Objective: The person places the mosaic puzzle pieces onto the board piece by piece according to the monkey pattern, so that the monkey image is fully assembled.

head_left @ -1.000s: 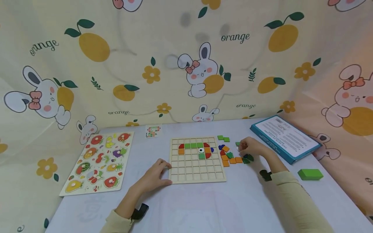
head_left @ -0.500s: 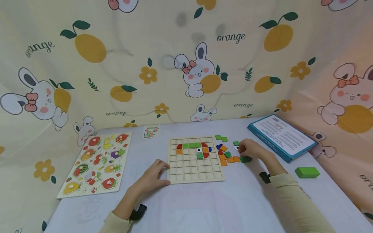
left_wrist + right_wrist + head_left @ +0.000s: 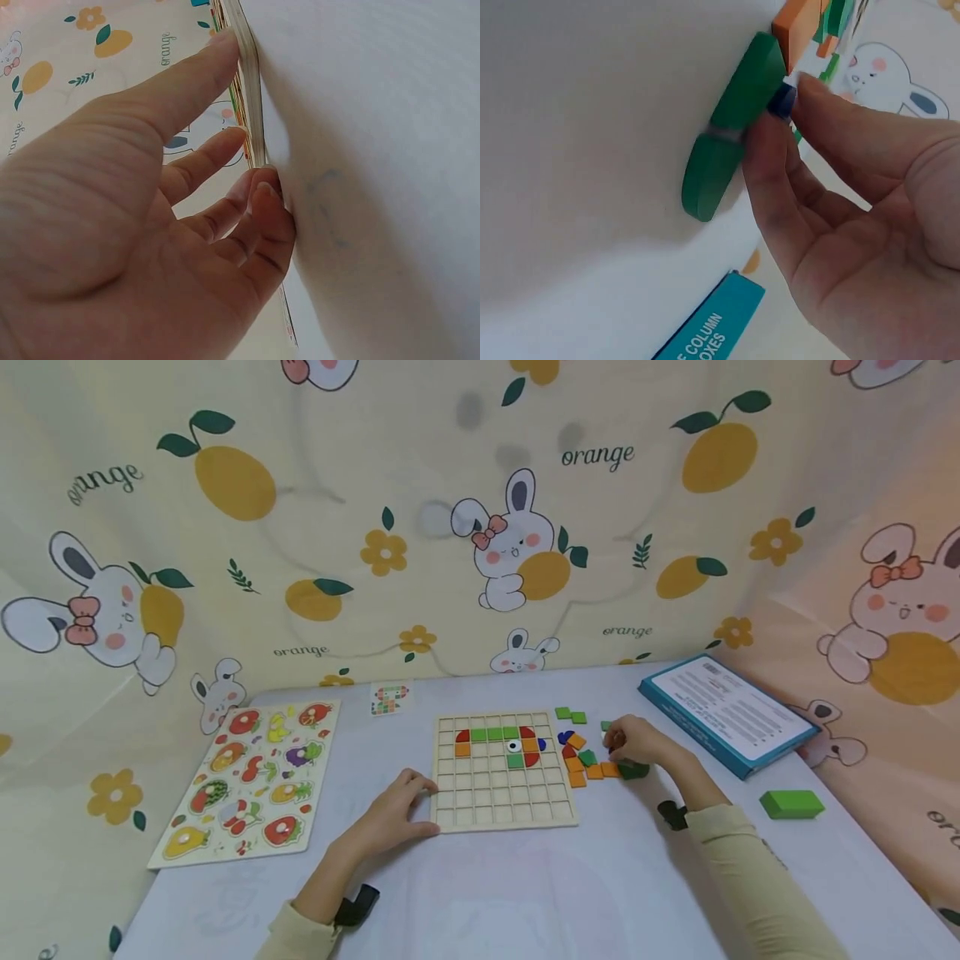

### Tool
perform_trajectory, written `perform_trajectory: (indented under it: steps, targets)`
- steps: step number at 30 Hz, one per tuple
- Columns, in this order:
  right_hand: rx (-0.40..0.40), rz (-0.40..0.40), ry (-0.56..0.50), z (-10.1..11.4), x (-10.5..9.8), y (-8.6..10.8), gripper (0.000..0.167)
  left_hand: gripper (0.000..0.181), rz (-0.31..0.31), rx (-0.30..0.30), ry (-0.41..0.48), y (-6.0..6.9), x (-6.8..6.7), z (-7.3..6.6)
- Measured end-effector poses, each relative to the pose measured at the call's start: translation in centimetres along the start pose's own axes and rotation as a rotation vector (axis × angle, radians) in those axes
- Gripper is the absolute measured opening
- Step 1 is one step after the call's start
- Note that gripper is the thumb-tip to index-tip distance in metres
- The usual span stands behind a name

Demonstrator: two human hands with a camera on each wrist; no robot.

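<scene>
A wooden grid board (image 3: 480, 795) lies mid-table, with red, green, orange, blue and white eye-patterned pieces set in its upper cells. My left hand (image 3: 392, 814) touches its left edge and near-left corner with fingertips and thumb; the left wrist view shows the thumb against the board's side (image 3: 253, 82). Right of the board, my right hand (image 3: 639, 742) is low over the loose pieces. Between thumb and index finger it pinches a small dark blue piece (image 3: 782, 100), whose full shape is hidden. Two dark green pieces (image 3: 739, 90) lie beside those fingertips, near an orange square (image 3: 795, 30).
Loose orange squares (image 3: 594, 772) and green squares (image 3: 577, 717) lie right of the board. A small pattern card (image 3: 390, 698) is behind it. On the left is a fruit puzzle board (image 3: 247, 781). A blue box (image 3: 731, 714) and green block (image 3: 792, 804) sit at right.
My right hand has shifted slightly left over the loose pieces and covers the white eye-patterned piece seen half a second ago. My left hand has stayed at the board's edge.
</scene>
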State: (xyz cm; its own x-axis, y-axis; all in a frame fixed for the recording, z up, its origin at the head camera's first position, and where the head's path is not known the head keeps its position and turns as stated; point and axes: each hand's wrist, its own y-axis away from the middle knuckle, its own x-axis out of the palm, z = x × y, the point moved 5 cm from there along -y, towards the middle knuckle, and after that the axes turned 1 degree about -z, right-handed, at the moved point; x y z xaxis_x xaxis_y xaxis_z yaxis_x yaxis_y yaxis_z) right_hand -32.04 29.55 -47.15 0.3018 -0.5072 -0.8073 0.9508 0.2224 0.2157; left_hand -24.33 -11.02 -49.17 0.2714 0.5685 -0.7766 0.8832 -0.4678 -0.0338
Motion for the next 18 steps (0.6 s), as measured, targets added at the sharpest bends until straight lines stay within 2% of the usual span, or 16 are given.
perform_trajectory:
  steps: [4,11,15,18]
  targets:
    - [0.006,0.029,-0.033,-0.02,0.11,0.20,0.014,0.053,0.001,-0.006,0.014,0.04,-0.05,0.02]
    - [0.037,-0.008,-0.007,-0.63,0.21,0.01,0.016,0.053,0.005,0.004,0.019,0.21,-0.09,-0.11]
    - [0.004,-0.015,-0.018,-0.75,0.01,-0.08,0.014,0.053,0.003,0.011,0.009,0.07,-0.19,-0.11]
    - [-0.069,-0.044,-0.041,-0.22,-0.11,-0.37,0.010,0.054,0.007,0.011,0.009,0.00,-0.24,-0.10]
